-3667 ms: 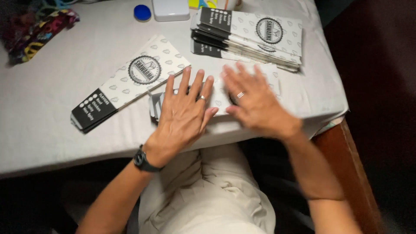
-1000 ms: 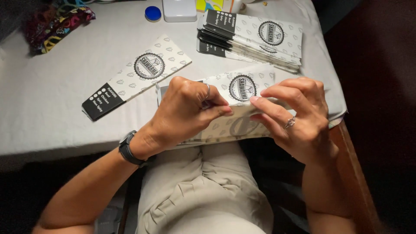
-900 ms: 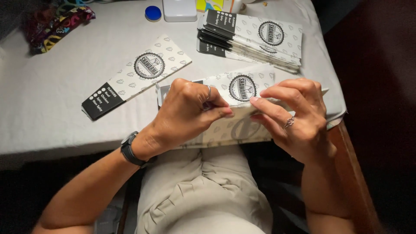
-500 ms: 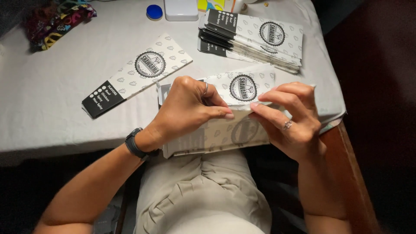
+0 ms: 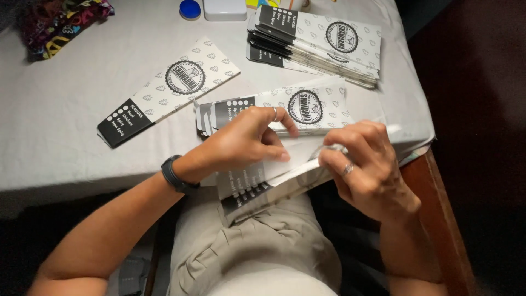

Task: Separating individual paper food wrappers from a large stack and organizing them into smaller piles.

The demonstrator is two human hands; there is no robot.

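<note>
**Flat printed paper sleeve held over the lap**

A long, flat paper sleeve (image 5: 263, 186) in white with a small grey pattern and a black end panel is held tilted at the table's near edge, over the lap. Its black end is pointed toward 7 o'clock, its other end toward 2 o'clock. It is pinched by the left hand (image 5: 246, 140) at 10 o'clock and the right hand (image 5: 367, 164) at 3 o'clock.
</note>
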